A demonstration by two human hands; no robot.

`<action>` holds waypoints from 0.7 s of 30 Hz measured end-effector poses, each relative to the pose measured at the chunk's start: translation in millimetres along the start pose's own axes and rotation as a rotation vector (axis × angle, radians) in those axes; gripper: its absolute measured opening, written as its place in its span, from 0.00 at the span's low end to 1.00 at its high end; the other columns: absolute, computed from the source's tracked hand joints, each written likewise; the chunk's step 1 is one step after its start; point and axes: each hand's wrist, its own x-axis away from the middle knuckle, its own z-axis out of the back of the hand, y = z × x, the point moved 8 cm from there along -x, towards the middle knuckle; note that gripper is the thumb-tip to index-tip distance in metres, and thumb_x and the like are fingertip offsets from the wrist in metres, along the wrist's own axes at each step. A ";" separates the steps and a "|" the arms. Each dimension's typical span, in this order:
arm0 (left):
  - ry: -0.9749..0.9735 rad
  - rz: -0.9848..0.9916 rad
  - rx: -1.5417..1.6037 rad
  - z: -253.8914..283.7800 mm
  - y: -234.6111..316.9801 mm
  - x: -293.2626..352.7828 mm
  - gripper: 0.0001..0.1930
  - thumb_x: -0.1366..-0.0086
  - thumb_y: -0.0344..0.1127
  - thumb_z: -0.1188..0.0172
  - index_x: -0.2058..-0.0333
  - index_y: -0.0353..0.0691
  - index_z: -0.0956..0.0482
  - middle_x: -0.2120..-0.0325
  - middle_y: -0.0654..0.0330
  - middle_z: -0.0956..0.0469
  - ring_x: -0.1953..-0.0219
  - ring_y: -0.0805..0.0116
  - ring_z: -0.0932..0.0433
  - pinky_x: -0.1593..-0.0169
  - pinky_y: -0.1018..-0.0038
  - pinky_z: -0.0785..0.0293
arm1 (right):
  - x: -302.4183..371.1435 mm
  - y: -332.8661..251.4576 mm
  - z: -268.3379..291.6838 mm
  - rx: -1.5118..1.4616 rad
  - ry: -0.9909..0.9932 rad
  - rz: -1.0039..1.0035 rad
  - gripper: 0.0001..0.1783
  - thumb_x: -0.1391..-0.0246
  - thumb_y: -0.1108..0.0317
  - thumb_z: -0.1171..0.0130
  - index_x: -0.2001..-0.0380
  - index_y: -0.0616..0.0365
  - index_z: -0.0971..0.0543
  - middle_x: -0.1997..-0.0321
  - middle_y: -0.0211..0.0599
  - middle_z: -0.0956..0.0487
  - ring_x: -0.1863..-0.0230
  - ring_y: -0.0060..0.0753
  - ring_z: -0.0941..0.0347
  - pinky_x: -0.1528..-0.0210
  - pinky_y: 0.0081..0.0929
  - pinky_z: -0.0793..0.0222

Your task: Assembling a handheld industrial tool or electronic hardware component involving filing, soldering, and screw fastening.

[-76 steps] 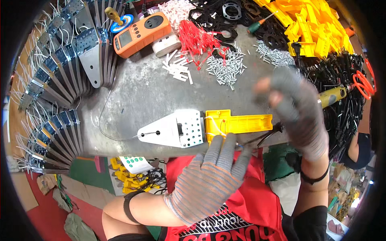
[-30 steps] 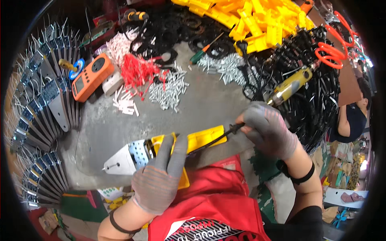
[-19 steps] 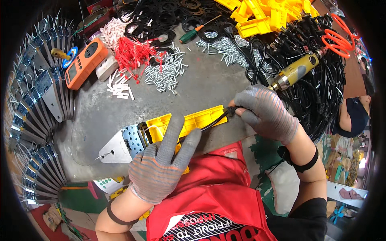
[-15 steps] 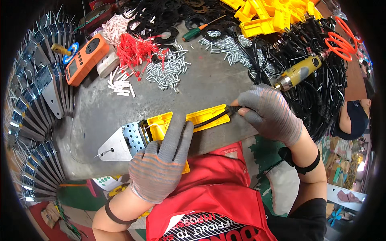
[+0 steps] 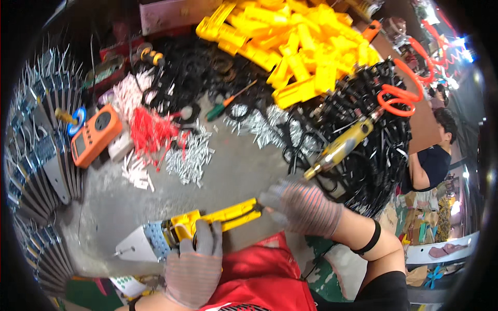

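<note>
One yellow housing (image 5: pixel 228 213) lies on the near part of the table (image 5: pixel 236 168), long axis running left to slightly far right. The left hand (image 5: pixel 193 272) lays fingers over it; the right hand (image 5: pixel 306 208), partly curled, is beside its right end; neither grip is clear.

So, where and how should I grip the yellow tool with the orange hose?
I would grip the yellow tool around its thick barrel, from above, probably with the right hand: it lies slantwise over black cables, narrow tip toward that hand, orange hose at the far end.
</note>
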 end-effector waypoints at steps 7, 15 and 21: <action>0.012 0.106 0.168 -22.3 -5.3 13.3 0.22 0.41 0.39 0.44 0.46 0.51 0.26 0.49 0.61 0.32 0.62 0.57 0.24 0.73 0.69 0.22 | -33.9 89.8 165.3 0.052 0.452 -0.314 0.14 0.48 0.62 0.44 0.59 0.54 0.20 0.61 0.46 0.20 0.57 0.44 0.22 0.53 0.31 0.26; -0.094 0.220 0.443 -31.1 -9.3 7.3 0.17 0.36 0.42 0.47 0.50 0.44 0.26 0.60 0.58 0.27 0.71 0.57 0.24 0.73 0.65 0.23 | -89.4 260.3 288.5 0.515 0.258 -0.867 0.19 0.48 0.62 0.48 0.59 0.62 0.18 0.52 0.55 0.21 0.47 0.52 0.25 0.45 0.40 0.29; 0.039 -0.042 0.130 -30.6 6.3 19.6 0.29 0.37 0.50 0.45 0.43 0.39 0.30 0.57 0.56 0.29 0.66 0.62 0.25 0.71 0.69 0.24 | -49.1 365.2 308.4 0.617 0.211 -1.158 0.21 0.49 0.66 0.45 0.52 0.59 0.21 0.47 0.50 0.22 0.46 0.53 0.24 0.45 0.39 0.29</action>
